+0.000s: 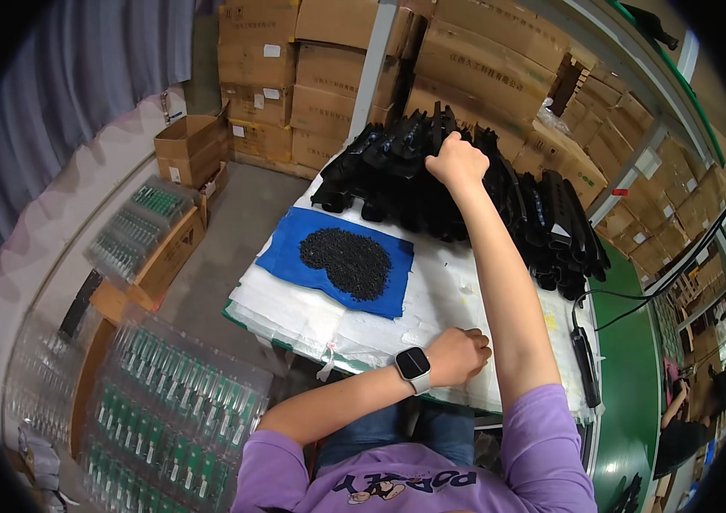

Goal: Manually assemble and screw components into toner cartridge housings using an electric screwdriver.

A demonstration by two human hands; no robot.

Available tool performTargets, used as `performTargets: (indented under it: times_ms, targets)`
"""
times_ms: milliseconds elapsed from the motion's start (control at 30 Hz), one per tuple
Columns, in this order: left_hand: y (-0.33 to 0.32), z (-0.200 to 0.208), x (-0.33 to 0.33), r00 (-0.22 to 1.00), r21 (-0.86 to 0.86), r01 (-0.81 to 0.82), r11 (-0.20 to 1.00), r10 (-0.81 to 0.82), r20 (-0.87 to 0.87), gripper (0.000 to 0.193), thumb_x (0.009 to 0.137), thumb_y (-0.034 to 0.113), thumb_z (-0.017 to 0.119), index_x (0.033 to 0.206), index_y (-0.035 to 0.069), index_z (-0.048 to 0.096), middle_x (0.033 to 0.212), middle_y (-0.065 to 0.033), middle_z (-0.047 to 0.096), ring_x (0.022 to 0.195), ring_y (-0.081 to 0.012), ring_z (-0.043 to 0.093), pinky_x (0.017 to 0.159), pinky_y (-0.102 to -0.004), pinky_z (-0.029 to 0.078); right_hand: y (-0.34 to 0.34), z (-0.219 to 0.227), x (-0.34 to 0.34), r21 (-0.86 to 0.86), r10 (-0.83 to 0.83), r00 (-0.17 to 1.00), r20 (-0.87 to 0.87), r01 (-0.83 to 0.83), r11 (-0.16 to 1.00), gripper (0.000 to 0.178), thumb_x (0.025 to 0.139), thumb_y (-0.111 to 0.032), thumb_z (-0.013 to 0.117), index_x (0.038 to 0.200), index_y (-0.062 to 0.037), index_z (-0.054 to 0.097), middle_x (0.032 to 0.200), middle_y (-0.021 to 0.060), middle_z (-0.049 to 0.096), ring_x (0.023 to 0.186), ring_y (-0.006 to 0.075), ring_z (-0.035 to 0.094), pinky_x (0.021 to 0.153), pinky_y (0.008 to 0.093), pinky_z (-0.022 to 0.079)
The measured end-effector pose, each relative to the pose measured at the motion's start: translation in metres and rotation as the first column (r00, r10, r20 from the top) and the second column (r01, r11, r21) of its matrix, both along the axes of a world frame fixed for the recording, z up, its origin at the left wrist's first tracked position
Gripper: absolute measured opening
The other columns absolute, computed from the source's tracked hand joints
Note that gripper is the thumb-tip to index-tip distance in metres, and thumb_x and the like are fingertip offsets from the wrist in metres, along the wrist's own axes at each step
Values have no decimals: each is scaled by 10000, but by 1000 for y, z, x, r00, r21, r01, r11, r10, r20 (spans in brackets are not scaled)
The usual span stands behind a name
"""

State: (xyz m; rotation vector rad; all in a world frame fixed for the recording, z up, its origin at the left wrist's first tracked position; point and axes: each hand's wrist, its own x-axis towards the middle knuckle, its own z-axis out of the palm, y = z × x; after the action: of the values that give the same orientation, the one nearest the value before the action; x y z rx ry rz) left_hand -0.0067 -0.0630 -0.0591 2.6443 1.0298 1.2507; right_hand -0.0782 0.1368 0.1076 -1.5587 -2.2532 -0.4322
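My right hand (458, 162) reaches across the table to a heap of long black plastic parts (397, 162). Its fingers are closed on the upper end of one black plastic part (438, 128), which stands among the others. Near the front edge, my left hand (458, 357) rests loosely curled on the white table covering (431, 295), with nothing seen sticking out of it. A blue cloth (282, 252) lies left of centre, bearing a spread pile of small black pieces (350, 263).
A black handheld tool (585, 368) with a cable lies at the table's right edge, beside a green surface (628, 342). Clear trays of green circuit boards (175, 402) stand at left. Stacked cardboard boxes (482, 68) rise behind the table. Another person (683, 419) is at far right.
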Motion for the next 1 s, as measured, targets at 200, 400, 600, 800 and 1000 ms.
performTargets:
  times_ms: [200,400,600,800,1000]
  targets:
    - [0,3,0,999,-19,5,1000,-5,-33,100,735,129,596,744,29,596,804,-71,587,791,-235,569,644,-347,491,3,3,5,173,69,994,-85,-54,983,336,657,-228,617,878,25,601,800,188,659,728,315,663,649,394,530]
    - [0,6,-1,1000,14,-11,1000,11,0,127,737,135,599,665,34,569,700,-74,557,750,-241,566,630,-351,486,0,11,9,178,102,980,-173,-71,981,291,682,-261,610,790,7,639,782,195,656,752,336,655,677,402,526]
    - [0,8,-2,999,-5,-12,1000,12,-29,117,727,126,598,660,34,570,698,-79,554,758,-241,570,637,-354,487,0,14,12,329,140,972,-189,-72,942,317,708,-270,592,844,13,637,798,185,649,755,344,644,675,424,520]
    - [-1,10,-3,999,27,14,1000,-15,28,113,729,130,596,677,33,567,730,-71,564,782,-231,563,645,-347,483,-15,27,41,429,255,925,-283,-115,896,405,747,-277,576,1044,-2,591,890,185,624,836,325,621,730,418,506]
    - [-2,24,-10,995,59,-36,998,31,93,167,727,73,602,885,21,587,875,-104,586,819,-268,562,682,-351,481,-92,32,150,588,603,779,-174,-409,698,428,750,-155,638,1135,3,541,976,169,585,866,339,573,741,380,466]
